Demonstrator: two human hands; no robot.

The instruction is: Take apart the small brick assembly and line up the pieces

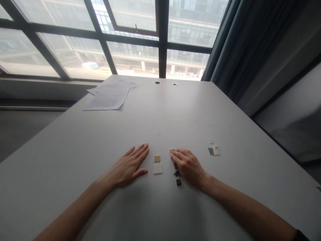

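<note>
My left hand (131,165) lies flat on the white table with its fingers stretched out and the thumb apart. A sliver of a small tan piece shows at its fingertips. To the right of that hand are a tan studded toy brick (157,159) and, just below it, a flat white square tile (157,168). My right hand (187,164) is closed, its fingertips on a small tan studded brick (172,151) with a grey part beside it. Partly under these fingers is a dark piece (177,173); a black brick (178,182) sits nearer me. The fingers hide some pieces.
Farther right lie a grey studded plate (211,151), a white studded plate (216,150) and a small white piece (210,141). Loose printed sheets (110,97) overlap the table's far left edge. Windows stand beyond the table (160,117), with a dark curtain (240,50) at right.
</note>
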